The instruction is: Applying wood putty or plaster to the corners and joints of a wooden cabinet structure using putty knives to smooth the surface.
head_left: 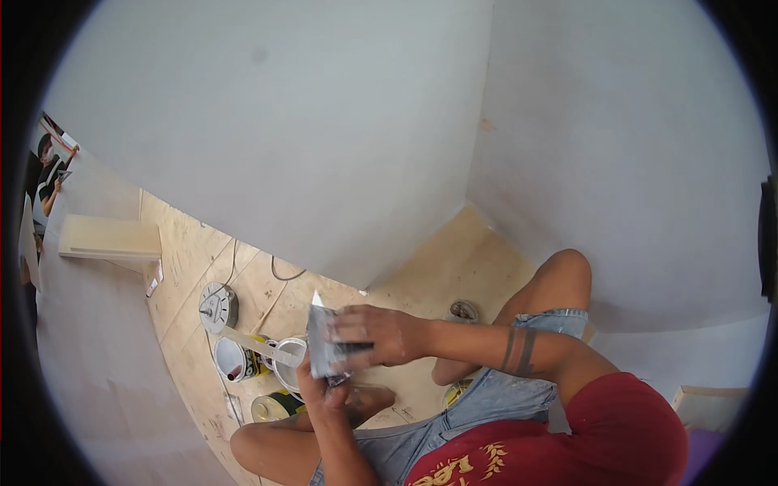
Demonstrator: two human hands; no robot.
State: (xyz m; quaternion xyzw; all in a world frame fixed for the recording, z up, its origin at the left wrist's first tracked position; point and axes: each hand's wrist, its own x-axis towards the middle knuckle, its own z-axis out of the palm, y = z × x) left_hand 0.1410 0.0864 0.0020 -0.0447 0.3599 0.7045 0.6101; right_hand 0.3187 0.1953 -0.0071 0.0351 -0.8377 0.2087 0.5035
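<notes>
In front of my lap, my left hand is closed round the lower end of a wide grey scraper with a flat metallic blade, its thumb pointing up. My right hand reaches across from the right, with bent fingers against the blade. Under those fingers shows a black handle, seemingly of a second scraper. Motion smears the fingertips, so the exact grip is unclear. A pale flat strip runs over the cans to my left thumb; whether I hold it is hidden. White smears mark my right fingers.
Left of my hands stand an open white-lined can, a second open can and a closed can. Behind them are a round grey device and a cable. Pale walls meet at a corner. A person works far left.
</notes>
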